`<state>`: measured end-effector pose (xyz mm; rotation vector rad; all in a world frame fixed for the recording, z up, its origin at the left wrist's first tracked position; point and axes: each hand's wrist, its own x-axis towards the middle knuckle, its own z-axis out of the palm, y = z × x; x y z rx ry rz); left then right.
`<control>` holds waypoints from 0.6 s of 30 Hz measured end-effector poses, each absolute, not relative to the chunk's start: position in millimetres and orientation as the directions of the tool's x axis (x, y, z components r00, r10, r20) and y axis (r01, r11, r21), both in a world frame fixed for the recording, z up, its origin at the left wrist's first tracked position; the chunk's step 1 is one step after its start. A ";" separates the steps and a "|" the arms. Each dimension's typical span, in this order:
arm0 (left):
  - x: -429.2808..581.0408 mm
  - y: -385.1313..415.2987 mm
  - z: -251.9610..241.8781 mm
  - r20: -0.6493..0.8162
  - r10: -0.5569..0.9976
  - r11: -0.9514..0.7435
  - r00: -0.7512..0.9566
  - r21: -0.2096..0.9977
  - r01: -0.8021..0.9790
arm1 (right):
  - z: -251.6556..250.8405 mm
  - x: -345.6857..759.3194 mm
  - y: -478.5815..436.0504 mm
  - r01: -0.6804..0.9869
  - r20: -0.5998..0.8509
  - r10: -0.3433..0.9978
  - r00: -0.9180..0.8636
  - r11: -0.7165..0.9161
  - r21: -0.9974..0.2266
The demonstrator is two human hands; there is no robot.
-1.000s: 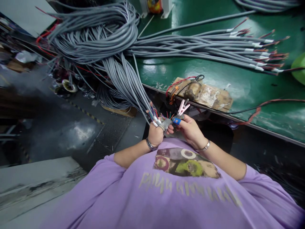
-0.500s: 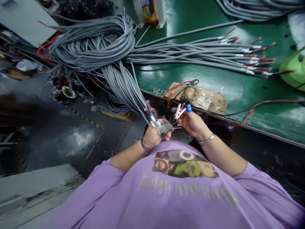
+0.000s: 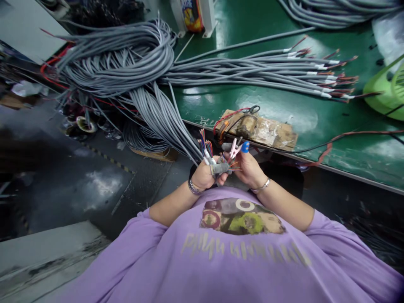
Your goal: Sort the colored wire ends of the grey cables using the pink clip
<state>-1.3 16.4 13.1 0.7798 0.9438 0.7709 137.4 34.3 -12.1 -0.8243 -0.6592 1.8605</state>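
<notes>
My left hand is closed around the ends of several grey cables, whose thin coloured wires fan out above the fist. A grey finger cover sits on one of its fingers. My right hand is closed on a small pink clip tool and touches the wire ends; one fingertip wears a blue cover. Both hands meet close in front of my purple shirt, just off the edge of the green table.
A big coil of grey cables hangs over the table's left edge. More cables with stripped ends lie across the table. A taped wooden block with red and black wires sits near the edge. A green object is at right.
My right hand, which had pulled away to the right and upward, has come back against the wire ends in my left hand. The view has shifted slightly.
</notes>
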 end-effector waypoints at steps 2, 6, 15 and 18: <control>-3.2 15.0 9.3 -0.398 0.838 0.495 0.372 0.842 -0.214 | -14.2 138.8 34.4 -0.518 -0.229 0.954 -0.193 -0.297 -0.802; -5.6 12.2 4.8 -0.408 0.836 0.499 0.366 0.844 -0.199 | -17.2 141.2 34.5 -0.447 -0.194 0.978 -0.073 -0.206 -0.870; -2.2 12.1 9.0 -0.400 0.848 0.483 0.348 0.853 -0.197 | -5.6 140.4 38.8 -0.623 -0.339 0.907 -0.250 -0.419 -0.660; -2.2 11.9 6.0 -0.402 0.845 0.483 0.354 0.856 -0.183 | -7.6 140.4 38.9 -0.626 -0.349 0.908 -0.233 -0.415 -0.660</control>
